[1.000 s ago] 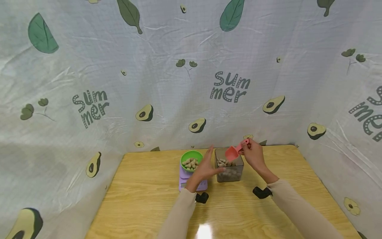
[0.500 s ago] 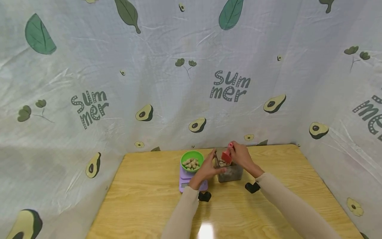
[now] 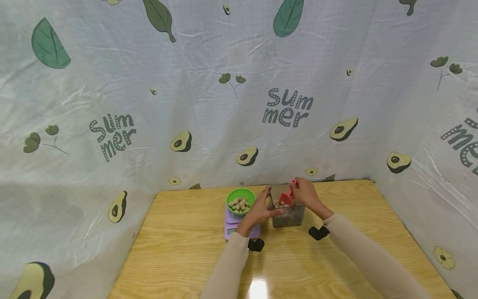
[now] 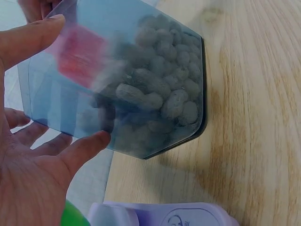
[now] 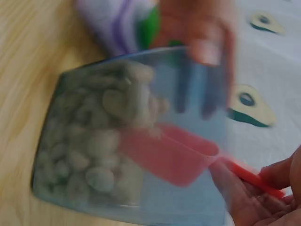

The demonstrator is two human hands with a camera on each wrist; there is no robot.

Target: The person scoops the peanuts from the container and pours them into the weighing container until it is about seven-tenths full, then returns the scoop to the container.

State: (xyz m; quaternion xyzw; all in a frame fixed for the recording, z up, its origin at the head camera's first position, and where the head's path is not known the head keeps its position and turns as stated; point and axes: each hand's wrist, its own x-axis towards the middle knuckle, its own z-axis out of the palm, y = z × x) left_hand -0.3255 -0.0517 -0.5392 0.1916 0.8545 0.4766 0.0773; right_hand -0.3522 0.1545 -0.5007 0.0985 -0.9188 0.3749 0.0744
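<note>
Moved since the frame of one second earlier: the red scoop (image 3: pixel 286 199), lowered from above the translucent grey bin (image 3: pixel 289 220) to inside it, with the right hand (image 3: pixel 306 193) shifted leftward along with it. Scoop is found tilted within the bin, its deep, round-cornered head down at the peanuts (image 3: pixel 278 204) and its handle slanting up and to the right past the bin's rim. Its surface is one plain colour, pinker where seen through the bin's wall, with a small hole at the handle's end. Whether the head is loaded cannot be told; the right wrist view is blurred. Right hand pinches the handle between thumb and fingers. Left hand (image 3: pixel 259 210) grips the bin at its left side, thumb against the front wall, fingers along the left wall. Peanuts in the bin are pale brown, in their shells, and heaped in its lower part. Left of the bin stands a lilac scale (image 3: pixel 232 223) bearing a green bowl (image 3: pixel 239 192) of further peanuts. Beneath the bin is a wooden table (image 3: pixel 179 241).
</note>
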